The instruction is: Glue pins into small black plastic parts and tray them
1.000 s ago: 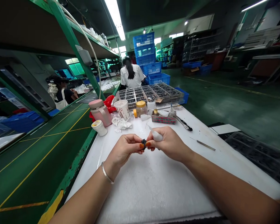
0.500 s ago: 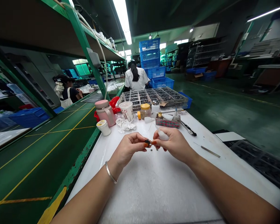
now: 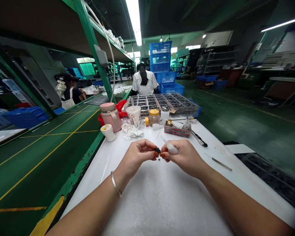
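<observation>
Between thumb and fingers, my left hand (image 3: pixel 140 153) pinches a small black part (image 3: pixel 157 150), too small to name exactly. My right hand (image 3: pixel 183 154) is closed around a white squeeze bottle with a thin nozzle (image 3: pixel 172 148), whose tip points up and away to the left. Its thumb and index fingertips meet at the right side of the black part. A few tiny dark pieces (image 3: pixel 159 159) lie on the white tabletop (image 3: pixel 147 203) just below the fingertips.
A pink flask (image 3: pixel 110 116), a paper cup (image 3: pixel 134 115), a yellow-lidded jar (image 3: pixel 154 117) and a small box (image 3: pixel 177 128) stand ahead. Behind them are compartment trays (image 3: pixel 162 101). A utility knife (image 3: pixel 199 138) and a thin metal tool (image 3: pixel 221 164) lie right. Two people sit farther off.
The white bottle in my right hand has tilted, so its nozzle now shows. The black part has turned slightly in my left fingers. The camera view has shifted a little.
</observation>
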`<state>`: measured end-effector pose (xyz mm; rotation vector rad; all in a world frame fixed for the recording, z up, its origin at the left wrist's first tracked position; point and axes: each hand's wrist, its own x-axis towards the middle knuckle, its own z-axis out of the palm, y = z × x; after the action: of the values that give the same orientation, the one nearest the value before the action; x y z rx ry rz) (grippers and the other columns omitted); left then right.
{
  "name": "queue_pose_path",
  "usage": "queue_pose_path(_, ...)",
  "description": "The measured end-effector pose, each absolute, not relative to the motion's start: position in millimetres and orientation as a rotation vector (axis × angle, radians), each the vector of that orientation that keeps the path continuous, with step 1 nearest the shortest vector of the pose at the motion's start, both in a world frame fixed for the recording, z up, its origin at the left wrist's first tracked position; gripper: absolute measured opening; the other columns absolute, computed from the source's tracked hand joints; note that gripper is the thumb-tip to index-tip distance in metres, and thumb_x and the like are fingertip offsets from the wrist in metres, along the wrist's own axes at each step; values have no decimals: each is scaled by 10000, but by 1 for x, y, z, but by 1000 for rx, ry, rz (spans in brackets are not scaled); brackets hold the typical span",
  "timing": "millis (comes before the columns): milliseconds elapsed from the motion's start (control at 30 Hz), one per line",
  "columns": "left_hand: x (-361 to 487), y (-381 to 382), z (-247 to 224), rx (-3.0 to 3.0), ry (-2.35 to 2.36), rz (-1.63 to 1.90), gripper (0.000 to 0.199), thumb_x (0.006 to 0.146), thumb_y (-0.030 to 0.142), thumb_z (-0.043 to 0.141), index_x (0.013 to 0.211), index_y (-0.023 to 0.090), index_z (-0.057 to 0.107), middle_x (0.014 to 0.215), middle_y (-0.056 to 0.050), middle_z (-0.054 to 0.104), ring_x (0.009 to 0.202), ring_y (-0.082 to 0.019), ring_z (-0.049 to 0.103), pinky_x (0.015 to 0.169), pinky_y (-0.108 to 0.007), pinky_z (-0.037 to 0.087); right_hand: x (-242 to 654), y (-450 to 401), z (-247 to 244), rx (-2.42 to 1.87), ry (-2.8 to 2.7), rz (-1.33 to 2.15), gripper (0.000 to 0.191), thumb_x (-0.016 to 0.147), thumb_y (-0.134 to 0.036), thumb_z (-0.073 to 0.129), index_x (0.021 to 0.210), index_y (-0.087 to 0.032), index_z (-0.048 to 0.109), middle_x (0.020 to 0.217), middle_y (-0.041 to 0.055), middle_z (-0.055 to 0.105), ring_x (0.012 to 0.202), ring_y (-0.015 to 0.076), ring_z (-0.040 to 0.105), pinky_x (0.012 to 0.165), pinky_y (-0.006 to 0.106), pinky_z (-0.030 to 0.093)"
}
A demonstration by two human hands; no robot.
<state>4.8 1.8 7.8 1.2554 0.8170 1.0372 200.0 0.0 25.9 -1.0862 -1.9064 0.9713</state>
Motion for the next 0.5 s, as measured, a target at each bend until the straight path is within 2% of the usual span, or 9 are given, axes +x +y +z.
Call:
queue_pose_path(200,3,3,8,1183,787,1007,246,688,205,782,882,115,661,812,-71,682,704,-137,628,668,-232,501,197,0,21,-1029,-1884,1027,121,819,-226,611,729,-154,649,644,10,636,614,121,559,582,227,410)
queue_pose_path(367,3,3,10,1196,811,1003,260,666,229,795,860,108,670,832,-100,692,737,-165,636,672,-247,489,195,3,17,-961,-1785,1225,141,818,-276,624,751,-153,613,673,17,624,598,122,558,522,222,386)
queue_pose_path(500,3,3,10,1223,810,991,226,665,213,784,839,105,688,806,-99,693,722,-156,624,650,-235,471,194,4,15,-951,-1781,1228,149,812,-277,631,743,-148,606,667,17,619,594,115,555,523,215,388)
